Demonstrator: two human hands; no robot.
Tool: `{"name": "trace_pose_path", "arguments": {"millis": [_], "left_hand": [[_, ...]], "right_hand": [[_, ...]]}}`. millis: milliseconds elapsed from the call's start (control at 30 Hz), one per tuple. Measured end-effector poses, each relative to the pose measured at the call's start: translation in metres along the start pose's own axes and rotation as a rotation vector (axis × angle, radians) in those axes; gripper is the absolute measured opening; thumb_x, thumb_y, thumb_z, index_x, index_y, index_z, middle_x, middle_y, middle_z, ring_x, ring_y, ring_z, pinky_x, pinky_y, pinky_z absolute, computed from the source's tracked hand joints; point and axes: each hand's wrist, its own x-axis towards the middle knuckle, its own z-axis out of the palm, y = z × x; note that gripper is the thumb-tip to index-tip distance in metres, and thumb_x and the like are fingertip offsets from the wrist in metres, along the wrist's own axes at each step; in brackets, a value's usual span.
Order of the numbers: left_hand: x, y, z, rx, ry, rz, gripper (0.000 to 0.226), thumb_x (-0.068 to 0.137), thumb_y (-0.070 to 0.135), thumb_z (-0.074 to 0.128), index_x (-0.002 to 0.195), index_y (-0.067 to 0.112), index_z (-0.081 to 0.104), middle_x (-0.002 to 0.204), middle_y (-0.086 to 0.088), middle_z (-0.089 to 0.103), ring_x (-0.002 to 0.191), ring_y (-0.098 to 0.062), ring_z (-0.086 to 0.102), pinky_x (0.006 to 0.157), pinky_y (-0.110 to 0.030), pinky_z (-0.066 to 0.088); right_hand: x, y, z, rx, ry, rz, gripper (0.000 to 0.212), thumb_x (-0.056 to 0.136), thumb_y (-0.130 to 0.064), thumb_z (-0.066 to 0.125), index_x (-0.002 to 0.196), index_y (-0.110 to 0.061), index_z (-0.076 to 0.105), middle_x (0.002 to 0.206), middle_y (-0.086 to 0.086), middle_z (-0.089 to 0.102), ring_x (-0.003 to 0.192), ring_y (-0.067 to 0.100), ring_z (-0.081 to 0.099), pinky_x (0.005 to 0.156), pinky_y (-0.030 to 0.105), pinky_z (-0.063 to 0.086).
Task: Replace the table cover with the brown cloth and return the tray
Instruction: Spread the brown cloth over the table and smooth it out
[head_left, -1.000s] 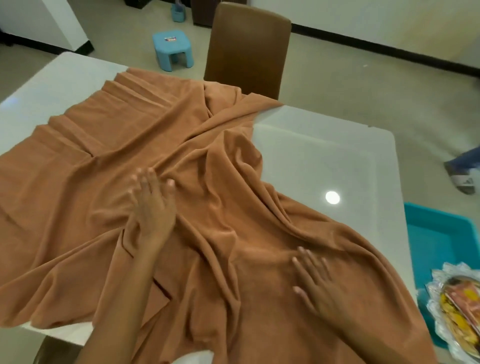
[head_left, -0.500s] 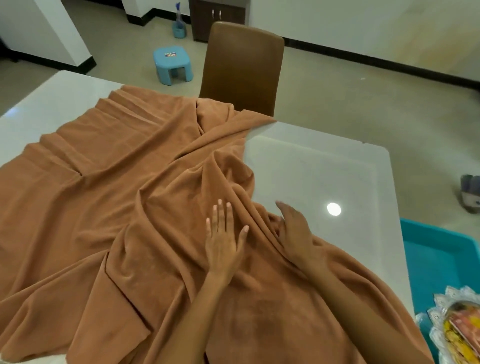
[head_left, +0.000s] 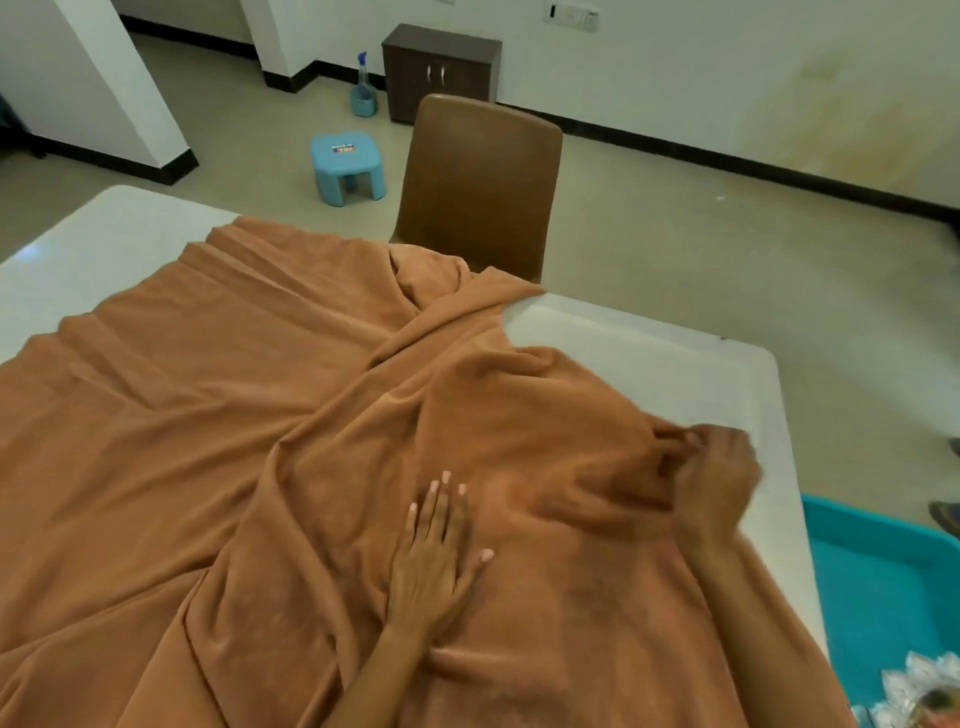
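One brown cloth (head_left: 208, 415), one table (head_left: 675, 364), one chair (head_left: 478, 182), one stool (head_left: 347, 166), two hands.

The big soft orange-brown cloth (head_left: 260, 415) lies spread over most of the white table top (head_left: 675, 374). It is bumpy, with long folds running across it and a bunched fold at the far edge. The far right part of the table top shows bare. A shiny silver foil tray (head_left: 919, 691) with crinkly edges peeks in at the bottom right corner, beside the table.
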Motion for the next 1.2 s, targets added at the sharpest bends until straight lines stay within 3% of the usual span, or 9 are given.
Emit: {"name": "trace_pose_path", "arguments": {"millis": [100,267,400,500,600,700,800,1033,1200], "left_hand": [[0.001,0.002,-0.003,0.0,0.019,0.064,0.076,0.096,0.061,0.019,0.149,0.007,0.024,0.158,-0.009,0.016,0.145,-0.021,0.016,0.115,-0.037,0.013],[0.05,0.001,-0.031,-0.007,0.237,0.023,0.074,0.096,0.058,0.019,0.147,0.005,0.027,0.156,-0.013,0.02,0.144,-0.025,0.018,0.116,-0.038,0.007],[0.124,-0.044,-0.078,-0.027,0.354,-0.162,0.068,0.096,0.052,0.021,0.151,0.013,0.016,0.158,-0.007,0.009,0.146,-0.023,0.007,0.116,-0.042,0.004],[0.173,-0.101,-0.106,-0.018,0.218,-0.265,0.068,0.095,0.055,0.007,0.152,0.018,0.006,0.159,-0.004,0.001,0.146,-0.021,-0.003,0.115,-0.043,-0.004],[0.211,-0.155,-0.114,-0.015,-0.056,-0.38,0.057,0.101,0.045,0.012,0.152,0.021,0.003,0.159,-0.006,-0.006,0.146,-0.023,-0.007,0.117,-0.045,-0.004],[0.225,-0.192,-0.107,-0.023,-0.288,-0.438,0.057,0.102,0.045,0.015,0.151,0.024,-0.003,0.158,-0.005,-0.014,0.146,-0.023,-0.009,0.117,-0.048,-0.001],[0.215,-0.221,-0.097,-0.017,-0.224,-0.453,0.06,0.1,0.051,0.018,0.15,0.031,-0.008,0.158,0.002,-0.017,0.146,-0.019,-0.011,0.116,-0.046,-0.002],[0.154,-0.305,-0.113,0.117,-0.031,-0.526,0.062,0.099,0.051,0.018,0.151,0.025,-0.005,0.159,-0.004,-0.004,0.147,-0.019,0.001,0.117,-0.038,0.002],[0.105,-0.344,-0.119,0.173,-0.023,-0.585,0.062,0.1,0.042,0.031,0.151,0.021,0.003,0.158,-0.013,0.006,0.144,-0.028,0.016,0.115,-0.04,0.014]], "right_hand": [[-0.007,0.008,0.002,-0.103,-0.126,-0.132,0.022,0.075,-0.008,0.045,0.08,0.0,0.065,0.084,0.023,0.061,0.075,0.041,0.058,0.076,0.048,0.046],[0.014,-0.051,0.032,0.093,-0.358,-0.106,0.053,0.085,-0.042,0.033,0.111,-0.007,0.062,0.12,0.012,0.06,0.109,0.034,0.055,0.1,0.051,0.036],[0.046,-0.089,0.074,0.189,-0.504,-0.125,0.029,0.095,-0.022,0.04,0.111,-0.008,0.059,0.111,0.013,0.064,0.103,0.032,0.059,0.096,0.046,0.043],[0.05,-0.107,0.099,0.199,-0.553,-0.144,0.031,0.096,-0.024,0.043,0.123,-0.013,0.054,0.122,0.01,0.059,0.112,0.031,0.056,0.1,0.044,0.042],[0.048,-0.115,0.119,0.021,-0.645,-0.109,0.049,0.097,-0.039,0.042,0.14,-0.018,0.036,0.136,0.009,0.049,0.121,0.03,0.049,0.106,0.043,0.033],[0.038,-0.118,0.128,0.026,-0.45,-0.279,0.047,0.091,-0.036,0.027,0.116,-0.014,0.059,0.099,0.011,0.065,0.087,0.031,0.06,0.084,0.045,0.042],[0.026,-0.117,0.13,0.153,-0.238,-0.434,0.045,0.085,-0.032,0.027,0.092,-0.01,0.066,0.072,0.008,0.062,0.063,0.03,0.057,0.069,0.044,0.045],[0.006,-0.092,0.129,0.084,-0.096,-0.58,0.035,0.084,-0.017,0.036,0.074,-0.006,0.067,0.078,0.014,0.064,0.065,0.032,0.057,0.064,0.042,0.047],[-0.032,-0.107,0.114,0.088,-0.19,-0.649,0.016,0.077,-0.016,0.061,0.088,-0.016,0.071,0.092,0.008,0.066,0.084,0.03,0.059,0.077,0.04,0.044]]}}
